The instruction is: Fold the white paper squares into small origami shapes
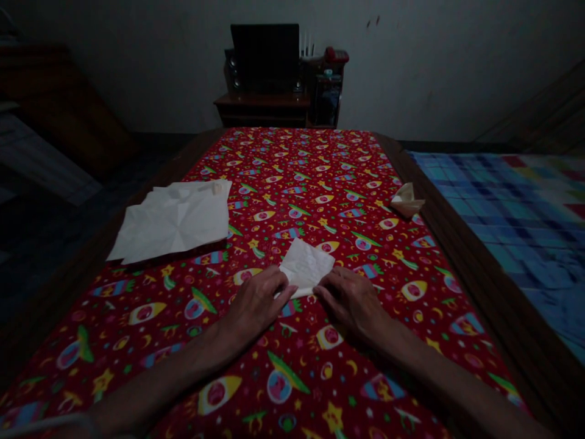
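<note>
A small folded sheet of white paper lies on the red patterned cloth, with a folded strip along its near edge. My left hand pinches its left corner between thumb and fingers. At the right corner, my right hand grips the paper the same way. The fingertips under the sheet are partly hidden. To the left sits a stack of creased white paper sheets, with a small pale piece on top. A folded paper piece shaped like a boat stands near the cloth's right edge.
Dark wooden edges border the cloth on both sides. At the far end are a dark monitor on a low wooden stand and a red telephone-like object. A blue checked cloth spreads at right.
</note>
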Tool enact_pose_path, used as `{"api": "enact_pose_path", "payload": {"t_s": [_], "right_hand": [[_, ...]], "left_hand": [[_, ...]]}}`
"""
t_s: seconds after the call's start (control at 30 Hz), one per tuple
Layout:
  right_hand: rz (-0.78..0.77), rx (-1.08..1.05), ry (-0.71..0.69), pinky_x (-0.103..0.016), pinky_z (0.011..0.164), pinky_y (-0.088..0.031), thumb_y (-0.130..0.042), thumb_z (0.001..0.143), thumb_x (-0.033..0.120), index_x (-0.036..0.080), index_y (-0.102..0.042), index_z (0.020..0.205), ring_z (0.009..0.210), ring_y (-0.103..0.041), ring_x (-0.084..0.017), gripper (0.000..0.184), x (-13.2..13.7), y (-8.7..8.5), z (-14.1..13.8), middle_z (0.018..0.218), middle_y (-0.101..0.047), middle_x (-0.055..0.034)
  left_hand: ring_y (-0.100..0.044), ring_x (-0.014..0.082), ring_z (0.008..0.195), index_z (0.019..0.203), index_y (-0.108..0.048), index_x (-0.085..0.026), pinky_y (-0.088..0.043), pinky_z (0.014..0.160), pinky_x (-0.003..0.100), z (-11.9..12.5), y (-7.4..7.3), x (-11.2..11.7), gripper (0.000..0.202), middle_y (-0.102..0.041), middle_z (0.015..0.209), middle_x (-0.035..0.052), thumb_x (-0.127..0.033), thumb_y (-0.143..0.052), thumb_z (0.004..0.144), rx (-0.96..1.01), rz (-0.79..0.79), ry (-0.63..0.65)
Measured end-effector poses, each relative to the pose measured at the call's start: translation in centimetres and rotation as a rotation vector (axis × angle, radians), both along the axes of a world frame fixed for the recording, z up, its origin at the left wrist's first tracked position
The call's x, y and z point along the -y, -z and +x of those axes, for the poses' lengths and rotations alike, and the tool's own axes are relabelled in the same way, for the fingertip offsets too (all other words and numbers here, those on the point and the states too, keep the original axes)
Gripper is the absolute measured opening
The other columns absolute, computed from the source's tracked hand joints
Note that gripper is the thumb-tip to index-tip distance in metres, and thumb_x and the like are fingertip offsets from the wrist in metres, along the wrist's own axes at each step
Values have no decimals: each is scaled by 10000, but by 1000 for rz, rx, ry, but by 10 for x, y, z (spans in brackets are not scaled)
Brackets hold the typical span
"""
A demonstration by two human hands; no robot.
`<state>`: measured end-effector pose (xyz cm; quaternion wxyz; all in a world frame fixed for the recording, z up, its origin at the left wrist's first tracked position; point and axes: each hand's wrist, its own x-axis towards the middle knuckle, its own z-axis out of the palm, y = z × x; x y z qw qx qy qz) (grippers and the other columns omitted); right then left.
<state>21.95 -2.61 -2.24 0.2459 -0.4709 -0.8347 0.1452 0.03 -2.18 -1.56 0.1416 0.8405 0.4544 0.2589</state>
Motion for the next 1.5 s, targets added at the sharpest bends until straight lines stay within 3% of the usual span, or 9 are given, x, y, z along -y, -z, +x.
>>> {"api": "enact_pose_path", "payload": {"t_s": [0.3,0.43,0.53,0.77,0.93,1.1,1.27,1.4,1.5], "right_hand": [[33,64,47,-250,561,-336,-507,882,280,158,-568,720,624,-514,-131,211,-3,0,-4,711,-583,-31],[25,92,59,-252,565,-336,-507,884,283,156,-572,734,623,-514,-134,206,-2,-1,-5,708,-589,-37],[25,85,78,-253,562,-347,-516,882,288,157,-573,739,612,-523,-135,203,-3,-1,-6,698,-589,-37],[162,11,118,-277,616,-452,-495,888,217,141,-618,839,686,-583,-162,152,-2,-4,5,761,-635,-63],[310,187,-256,-402,987,-425,-367,910,114,77,-453,1305,1203,-479,-224,406,19,-3,4,1289,-540,-150],[195,302,-312,-460,1109,-289,-367,894,103,68,-299,1407,1336,-323,-207,519,31,3,10,1418,-402,-144],[270,277,-304,-501,1082,-308,-384,863,97,73,-358,1377,1305,-375,-240,515,32,6,24,1355,-481,-154],[336,61,-270,-387,910,-473,-441,869,167,154,-545,1197,1022,-614,-198,344,11,-5,28,1074,-676,-101],[267,35,8,-287,673,-491,-435,906,234,165,-573,1151,746,-644,-172,289,-17,-21,24,857,-699,-81]], "left_hand": [[-484,107,637,717,-480,-172,-404,604,227,-5,6,-2,201,-484,703,-23,-266,-537,885,-18,-38,31],[-535,164,875,983,-516,-162,-467,745,287,0,-4,1,118,-538,959,46,-222,-537,883,-50,-11,-17],[-468,228,1111,1202,-471,-183,-449,898,384,4,-13,4,311,-499,1224,90,-164,-504,894,-167,63,90],[-477,233,1157,1228,-501,-122,-453,961,395,6,-8,11,325,-542,1270,95,-109,-443,908,-332,163,253],[-472,220,1188,1217,-510,-81,-442,998,357,7,-4,14,325,-542,1280,101,-85,-424,903,-344,182,258],[-440,243,1233,1280,-449,-47,-398,1034,385,0,-7,20,433,-484,1347,134,-14,-408,850,-423,184,269],[-396,235,1266,1336,-402,-104,-349,1063,406,-8,-13,25,495,-447,1389,87,-54,-426,844,-435,126,260],[-410,213,1246,1303,-446,-144,-339,1064,394,-8,-17,22,394,-491,1351,59,-212,-441,915,-391,119,235],[-439,203,1212,1259,-485,-164,-339,1051,398,-6,-19,18,343,-525,1315,48,-255,-441,931,-377,108,242]]}}
